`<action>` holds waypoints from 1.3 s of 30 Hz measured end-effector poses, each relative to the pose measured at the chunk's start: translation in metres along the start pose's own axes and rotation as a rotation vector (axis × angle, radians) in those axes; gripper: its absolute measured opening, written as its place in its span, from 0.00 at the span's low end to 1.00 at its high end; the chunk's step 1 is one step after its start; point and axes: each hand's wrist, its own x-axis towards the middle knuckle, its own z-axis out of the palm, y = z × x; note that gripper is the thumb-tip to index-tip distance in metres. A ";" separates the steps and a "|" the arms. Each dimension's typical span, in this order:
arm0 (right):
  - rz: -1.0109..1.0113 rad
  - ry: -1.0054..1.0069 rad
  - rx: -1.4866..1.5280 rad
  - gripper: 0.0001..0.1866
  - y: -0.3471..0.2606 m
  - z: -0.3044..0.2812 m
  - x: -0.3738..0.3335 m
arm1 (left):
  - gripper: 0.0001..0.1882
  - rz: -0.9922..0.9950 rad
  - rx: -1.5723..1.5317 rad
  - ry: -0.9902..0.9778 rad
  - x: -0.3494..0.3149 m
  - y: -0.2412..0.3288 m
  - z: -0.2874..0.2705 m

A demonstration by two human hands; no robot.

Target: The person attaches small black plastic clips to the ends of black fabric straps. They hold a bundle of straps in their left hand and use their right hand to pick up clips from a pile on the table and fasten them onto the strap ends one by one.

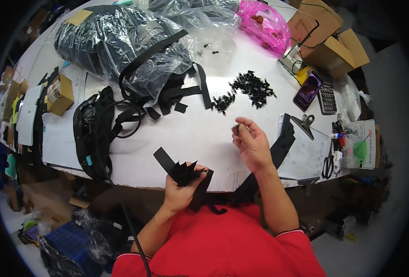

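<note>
My left hand [177, 196], low at the table's front edge, is closed around a bunch of black fabric strips [186, 173]. One flat end juts out to the upper left, and other lengths hang down by my red shirt. To the right, my right hand [254, 147] is raised over the tabletop with its fingers pinched on a small dark piece [236, 129], which looks like a zipper slider; my fingers partly cover it. Beyond that hand lies a heap of small black zipper sliders [255, 88], with a smaller cluster [223, 102] on its left.
A large plastic-wrapped dark bundle [116, 44] and loose black straps [181, 94] fill the far left. At right are a phone [308, 91], a calculator [327, 99], a clipboard [304, 152], scissors [328, 165] and a cardboard box [336, 53]. A pink bag [267, 27] lies at the back.
</note>
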 end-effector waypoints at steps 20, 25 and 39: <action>-0.263 -0.338 -0.316 0.13 0.013 -0.005 -0.090 | 0.12 0.092 -0.124 -0.088 -0.007 0.006 0.030; -0.196 -0.335 -0.241 0.14 0.010 -0.006 -0.094 | 0.11 0.097 -0.131 -0.078 -0.011 0.007 0.032; -0.134 -0.324 -0.231 0.14 0.011 -0.008 -0.099 | 0.13 0.095 -0.107 -0.103 -0.011 -0.001 0.031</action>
